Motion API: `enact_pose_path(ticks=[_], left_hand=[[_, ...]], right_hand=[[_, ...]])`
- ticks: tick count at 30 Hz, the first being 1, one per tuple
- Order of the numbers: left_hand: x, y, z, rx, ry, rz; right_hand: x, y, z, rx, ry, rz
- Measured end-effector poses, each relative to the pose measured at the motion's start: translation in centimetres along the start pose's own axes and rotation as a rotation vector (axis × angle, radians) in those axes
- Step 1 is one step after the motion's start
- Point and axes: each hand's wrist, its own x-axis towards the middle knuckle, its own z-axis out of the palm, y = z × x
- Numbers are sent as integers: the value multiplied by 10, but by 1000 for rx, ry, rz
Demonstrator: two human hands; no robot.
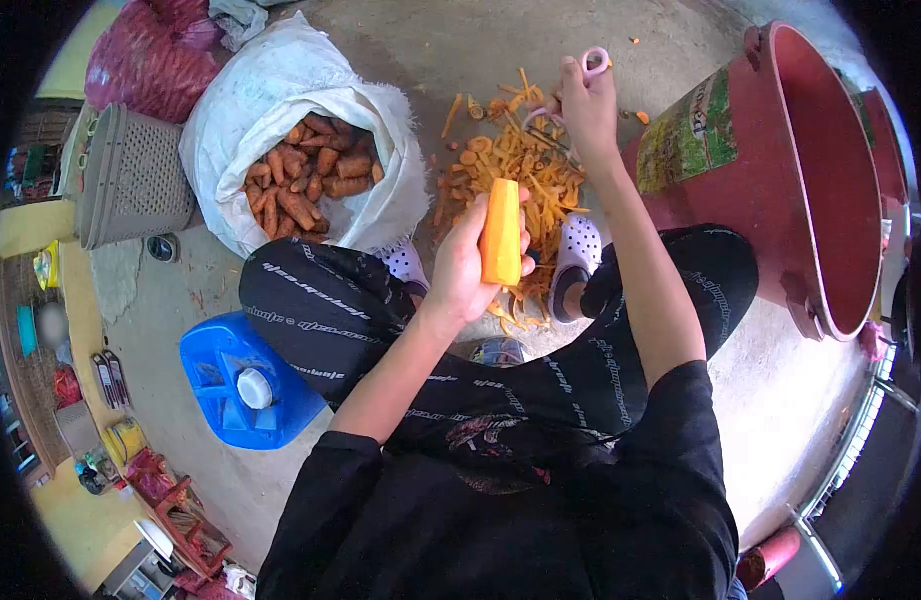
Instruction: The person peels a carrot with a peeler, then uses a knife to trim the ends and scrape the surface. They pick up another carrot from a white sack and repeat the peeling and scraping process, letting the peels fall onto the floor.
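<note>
Turning the carrot (500, 235) little by little, with the left hand (462, 262) low on its sides, would likely keep strokes even and the grip clear of the pink-handled tool (607, 60). The left hand grips that one carrot, smooth and orange; the right hand (588, 118), farther forward and to its right, is closed round that single tool. Beneath and between the hands lies one heap of peelings (480, 165), too many to count. Left of them stands one open sack (230, 130) of overlapping brown carrots (298, 207), also uncountable; to their right, one large red tub (750, 215).
</note>
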Motion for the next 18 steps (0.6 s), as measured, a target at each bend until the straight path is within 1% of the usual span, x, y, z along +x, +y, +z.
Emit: enact_pose_path(ticks=[1, 4, 7, 9, 10, 13, 14, 15, 17, 18], left_hand=[[0, 0, 0, 40, 15, 6], [0, 2, -1, 134, 60, 46], [5, 0, -2, 137, 96, 95], [8, 2, -5, 98, 125, 117], [7, 6, -6, 17, 102, 121], [8, 7, 6, 314, 232, 352], [11, 6, 1, 324, 228, 390], [14, 6, -4, 276, 254, 369], [18, 7, -14, 184, 307, 327], [17, 6, -12, 217, 344, 329]], right_hand=[[1, 6, -4, -76, -38, 5], [-10, 13, 2, -278, 95, 24], [-20, 8, 5, -668, 61, -117], [-35, -5, 9, -466, 3, -61], [-45, -16, 13, -365, -28, -34], [-88, -53, 24, -178, -127, 403], [-102, -52, 24, -164, -169, 419], [-115, -49, 24, -150, -211, 435], [-141, -41, 29, -175, -312, 273], [-150, -38, 32, -190, -254, 243]])
